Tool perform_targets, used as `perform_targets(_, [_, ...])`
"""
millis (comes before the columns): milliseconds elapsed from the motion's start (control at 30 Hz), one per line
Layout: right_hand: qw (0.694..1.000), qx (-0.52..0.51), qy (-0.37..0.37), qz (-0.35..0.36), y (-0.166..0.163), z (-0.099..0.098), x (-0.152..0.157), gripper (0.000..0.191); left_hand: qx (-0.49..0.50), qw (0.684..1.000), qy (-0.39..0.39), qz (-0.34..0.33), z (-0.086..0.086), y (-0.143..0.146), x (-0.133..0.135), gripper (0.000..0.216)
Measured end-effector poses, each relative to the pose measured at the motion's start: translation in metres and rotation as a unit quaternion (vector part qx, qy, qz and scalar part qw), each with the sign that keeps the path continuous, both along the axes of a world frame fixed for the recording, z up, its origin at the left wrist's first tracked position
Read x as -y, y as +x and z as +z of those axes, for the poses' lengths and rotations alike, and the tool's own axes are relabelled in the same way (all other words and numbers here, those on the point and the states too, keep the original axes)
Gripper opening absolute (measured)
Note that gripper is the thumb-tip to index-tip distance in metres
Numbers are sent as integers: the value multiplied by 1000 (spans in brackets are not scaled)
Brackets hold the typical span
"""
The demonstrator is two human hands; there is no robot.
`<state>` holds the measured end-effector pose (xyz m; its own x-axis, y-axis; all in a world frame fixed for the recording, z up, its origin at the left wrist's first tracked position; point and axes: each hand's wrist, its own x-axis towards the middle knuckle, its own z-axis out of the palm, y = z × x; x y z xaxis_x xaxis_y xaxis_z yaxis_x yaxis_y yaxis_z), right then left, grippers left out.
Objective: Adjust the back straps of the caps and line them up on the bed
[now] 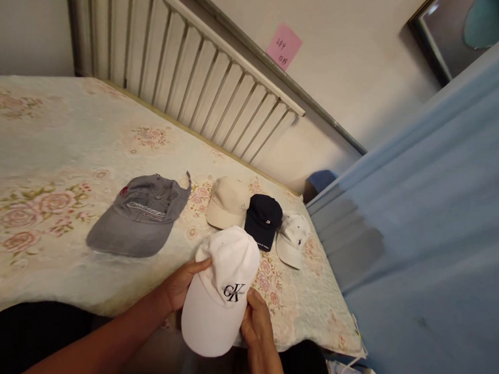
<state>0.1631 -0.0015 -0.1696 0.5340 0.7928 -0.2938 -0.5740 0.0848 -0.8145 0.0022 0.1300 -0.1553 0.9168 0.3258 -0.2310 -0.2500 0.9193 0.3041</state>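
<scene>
Both my hands hold a white cap point(220, 287) with a dark "CK" logo, over the near edge of a bed. My left hand point(180, 284) grips its left side, thumb on top. My right hand point(255, 320) pinches the cap's lower right side by the logo. On the floral bedspread point(49, 168) beyond it lie a grey cap point(142, 215), a beige cap point(227, 201), a navy cap point(263, 219) and a white cap with small marks point(292, 238).
A slatted white headboard or rail point(206, 75) runs along the bed's far side against a wall with a pink sticky note point(284, 46). A blue curtain point(429, 224) hangs at the right. A dark framed picture point(465, 17) is on the wall at the upper right.
</scene>
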Motion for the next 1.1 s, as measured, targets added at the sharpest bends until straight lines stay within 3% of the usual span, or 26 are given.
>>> perform_targets(600, [1000, 5, -4, 6, -3, 5, 0, 23, -8, 999, 28, 15, 6, -2, 2, 42])
perform_targets(1100, [998, -37, -13, -48, -2, 2, 2, 25, -3, 994, 93, 56, 10, -4, 0, 56])
